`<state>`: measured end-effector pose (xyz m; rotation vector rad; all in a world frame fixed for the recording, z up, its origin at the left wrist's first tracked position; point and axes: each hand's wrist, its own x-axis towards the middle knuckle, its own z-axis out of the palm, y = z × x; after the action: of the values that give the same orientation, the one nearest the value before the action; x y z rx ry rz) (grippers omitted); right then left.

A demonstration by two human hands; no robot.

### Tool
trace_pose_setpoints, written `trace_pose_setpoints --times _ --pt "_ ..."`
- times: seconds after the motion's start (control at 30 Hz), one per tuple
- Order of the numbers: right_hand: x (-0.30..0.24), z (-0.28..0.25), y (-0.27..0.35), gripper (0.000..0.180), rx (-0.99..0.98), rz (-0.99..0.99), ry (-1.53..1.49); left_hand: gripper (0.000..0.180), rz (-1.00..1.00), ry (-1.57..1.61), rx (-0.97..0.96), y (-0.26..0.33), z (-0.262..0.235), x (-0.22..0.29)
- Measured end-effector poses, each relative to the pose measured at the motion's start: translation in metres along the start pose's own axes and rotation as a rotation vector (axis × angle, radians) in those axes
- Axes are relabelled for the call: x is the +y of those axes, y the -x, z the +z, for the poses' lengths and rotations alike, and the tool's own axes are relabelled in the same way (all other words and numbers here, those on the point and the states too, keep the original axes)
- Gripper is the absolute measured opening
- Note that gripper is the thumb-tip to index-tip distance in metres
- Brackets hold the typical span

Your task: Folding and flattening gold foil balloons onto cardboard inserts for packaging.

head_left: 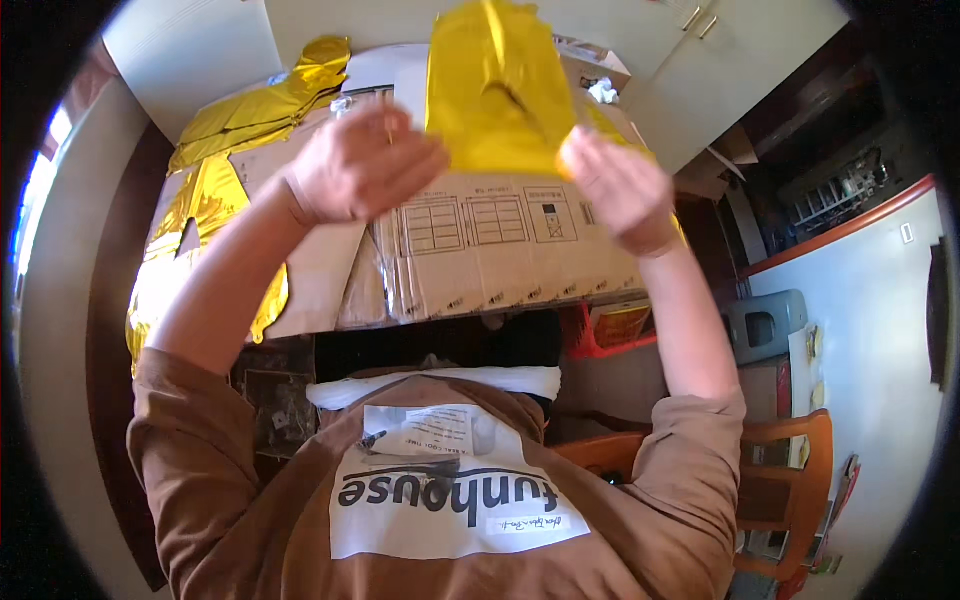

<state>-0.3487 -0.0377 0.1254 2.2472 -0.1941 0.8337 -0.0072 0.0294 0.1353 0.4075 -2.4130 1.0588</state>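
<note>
A shiny gold foil piece [500,95], flat and looking like an uninflated balloon, is raised over the cardboard-covered table, with a slit or fold across its middle. Its lower right corner is pinched in my right hand [625,190], fingers closed on the edge. At the lower left corner is my left hand [365,165], its fingers drawn together against the foil and smeared by motion. More gold foil pieces [205,205] lie spread along the table's left side, and another gold foil stack [265,110] is behind them.
Flattened cardboard [500,265] with printed diagrams covers the table. An open box [595,65] with white crumpled material stands at the back right. Under the table's right side is a red basket [590,335]. A wooden chair [800,490] and a grey-blue stool [765,325] stand to my right.
</note>
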Motion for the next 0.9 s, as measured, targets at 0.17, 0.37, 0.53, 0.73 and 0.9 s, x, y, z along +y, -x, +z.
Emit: trace_pose_setpoints --times 0.17,0.37,0.53,0.73,0.9 --pt "-0.082 0.052 0.079 0.029 -0.265 0.005 -0.273 0.024 -0.066 0.3 -0.209 0.061 0.053 0.086" --pt "-0.096 0.035 0.091 0.033 -0.375 0.205 -0.402 0.031 -0.194 0.469 -0.289 0.052 0.053 0.111" --pt "-0.121 0.011 0.077 0.06 -0.623 0.429 -0.4 0.036 -0.392 0.56 -0.253 0.057 0.053 0.116" --pt "-0.188 0.004 0.02 0.079 -0.615 0.629 -0.496 0.036 -0.458 0.609 -0.249 0.056 0.054 0.116" --pt "-0.215 0.028 0.007 0.081 -0.669 0.736 -0.454 0.026 -0.459 0.645 -0.256 0.052 0.051 0.106"
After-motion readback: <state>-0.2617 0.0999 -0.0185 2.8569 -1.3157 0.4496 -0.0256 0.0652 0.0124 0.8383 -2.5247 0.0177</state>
